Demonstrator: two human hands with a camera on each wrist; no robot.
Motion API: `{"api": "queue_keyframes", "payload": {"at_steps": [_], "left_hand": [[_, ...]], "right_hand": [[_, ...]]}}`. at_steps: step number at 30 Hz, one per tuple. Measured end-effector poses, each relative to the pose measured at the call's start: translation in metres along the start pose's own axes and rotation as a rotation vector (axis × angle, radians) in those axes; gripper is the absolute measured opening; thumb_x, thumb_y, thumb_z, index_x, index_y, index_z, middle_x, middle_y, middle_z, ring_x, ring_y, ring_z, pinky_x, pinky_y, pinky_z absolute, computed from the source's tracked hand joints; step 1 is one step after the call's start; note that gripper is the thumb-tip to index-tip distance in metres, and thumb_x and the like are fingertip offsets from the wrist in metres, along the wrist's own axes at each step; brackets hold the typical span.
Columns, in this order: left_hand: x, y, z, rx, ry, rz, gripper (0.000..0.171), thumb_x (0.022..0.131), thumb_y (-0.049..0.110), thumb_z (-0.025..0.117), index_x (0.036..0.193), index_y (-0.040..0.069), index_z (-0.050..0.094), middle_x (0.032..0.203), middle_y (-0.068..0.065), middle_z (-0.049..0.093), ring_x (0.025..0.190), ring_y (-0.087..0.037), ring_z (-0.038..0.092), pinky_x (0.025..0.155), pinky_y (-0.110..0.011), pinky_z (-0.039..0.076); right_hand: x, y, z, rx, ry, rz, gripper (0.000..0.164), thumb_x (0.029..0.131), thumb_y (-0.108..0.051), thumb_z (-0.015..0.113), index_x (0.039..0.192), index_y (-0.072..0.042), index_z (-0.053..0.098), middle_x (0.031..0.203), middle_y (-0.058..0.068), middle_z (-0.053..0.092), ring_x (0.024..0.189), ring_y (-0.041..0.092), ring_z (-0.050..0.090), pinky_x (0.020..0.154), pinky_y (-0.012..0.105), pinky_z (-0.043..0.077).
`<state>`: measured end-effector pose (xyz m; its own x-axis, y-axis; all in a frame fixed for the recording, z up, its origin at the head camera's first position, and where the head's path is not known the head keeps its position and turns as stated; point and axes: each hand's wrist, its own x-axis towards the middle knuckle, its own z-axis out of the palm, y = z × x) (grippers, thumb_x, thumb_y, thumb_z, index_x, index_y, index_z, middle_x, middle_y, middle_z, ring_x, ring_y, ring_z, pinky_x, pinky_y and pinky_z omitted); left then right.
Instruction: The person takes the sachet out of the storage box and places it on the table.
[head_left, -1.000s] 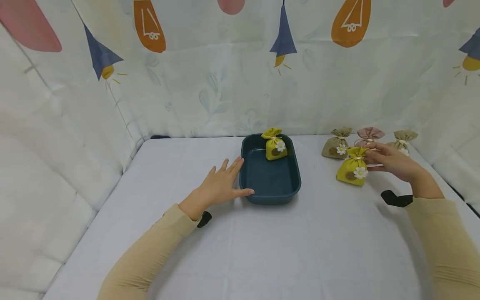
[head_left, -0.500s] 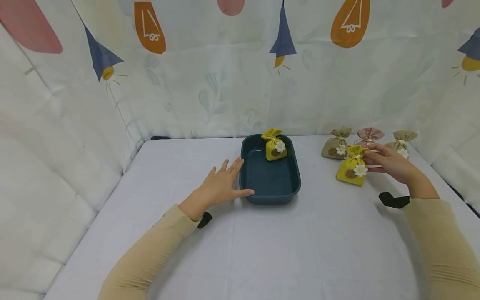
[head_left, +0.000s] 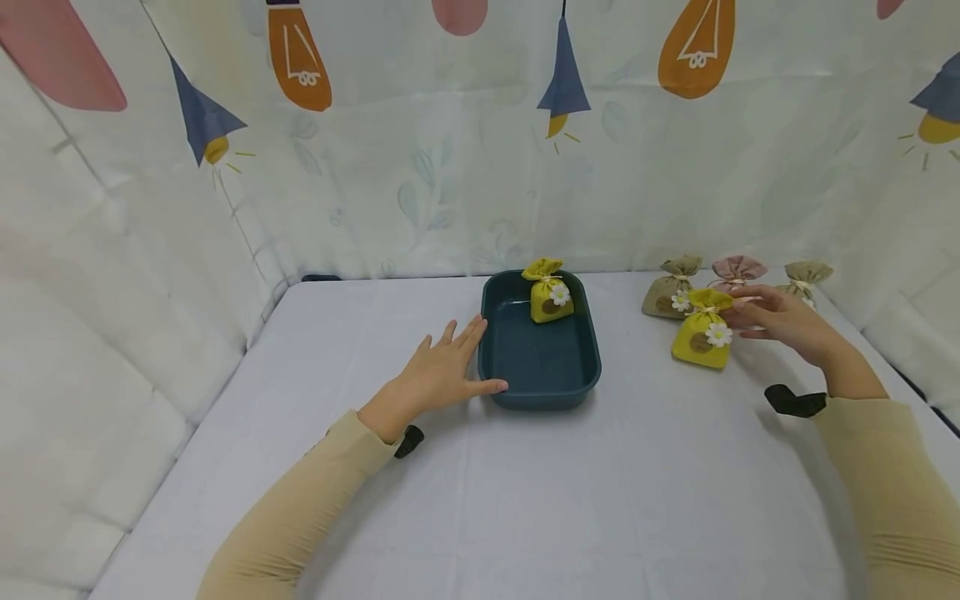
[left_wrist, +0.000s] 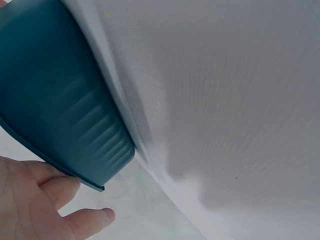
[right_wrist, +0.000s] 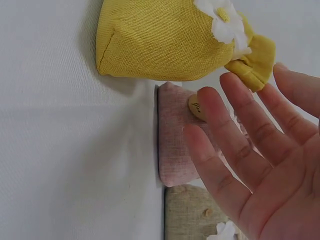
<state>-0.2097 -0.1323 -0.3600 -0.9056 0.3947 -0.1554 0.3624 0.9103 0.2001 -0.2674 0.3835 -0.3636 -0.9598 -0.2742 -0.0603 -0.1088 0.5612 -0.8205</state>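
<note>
My left hand lies at the left side of a dark teal tray, fingers spread, fingertips and thumb touching its rim; the left wrist view shows the thumb clear of the outer wall. A yellow drawstring pouch with a white flower stands inside the tray's far right corner. At the right, my right hand pinches the gathered top of a second yellow pouch between thumb and forefinger. In the right wrist view the forefinger's tip is hidden behind the ruffled fabric, and the other fingers extend beside it.
Behind the right hand stand an olive-beige pouch, a pink pouch and another beige pouch, partly covered by the hand. White cloth covers the table. A patterned curtain hangs along the back edge.
The second yellow pouch has shifted very slightly up and back with my right hand at its top. My left hand and the tray hold still; the whole view has tilted a little.
</note>
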Motion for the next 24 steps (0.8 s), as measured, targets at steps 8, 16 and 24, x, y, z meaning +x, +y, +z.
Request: {"api": "queue_keyframes", "payload": {"at_steps": [8,16,24], "left_hand": [[-0.001,0.001,0.000,-0.002,0.002,0.005,0.111,0.089,0.079,0.055,0.167,0.017,0.005,0.172,0.002,0.004,0.155,-0.038,0.008,0.119,-0.066,0.013],[-0.002,0.001,-0.001,-0.003,0.003,0.006,0.111,0.089,0.079,0.055,0.167,0.017,0.005,0.172,0.001,0.004,0.155,-0.039,0.009,0.119,-0.066,0.013],[-0.002,0.000,0.000,-0.014,0.012,0.010,0.110,0.090,0.077,0.056,0.167,0.015,0.008,0.172,0.000,0.006,0.155,-0.039,0.009,0.119,-0.067,0.013]], "right_hand": [[-0.007,-0.002,-0.002,0.041,0.050,-0.031,0.047,0.111,-0.022,0.049,0.143,0.012,0.037,0.101,-0.027,0.067,0.092,-0.008,0.065,0.078,0.014,0.054],[-0.006,-0.012,-0.004,0.031,0.122,-0.067,0.035,0.110,-0.021,0.052,0.135,0.003,0.052,0.102,-0.027,0.064,0.092,-0.009,0.064,0.076,0.013,0.054],[-0.003,-0.034,0.000,-0.076,0.140,-0.050,0.052,0.109,-0.031,0.052,0.141,0.010,0.051,0.110,-0.020,0.064,0.093,-0.009,0.062,0.078,0.016,0.055]]}}
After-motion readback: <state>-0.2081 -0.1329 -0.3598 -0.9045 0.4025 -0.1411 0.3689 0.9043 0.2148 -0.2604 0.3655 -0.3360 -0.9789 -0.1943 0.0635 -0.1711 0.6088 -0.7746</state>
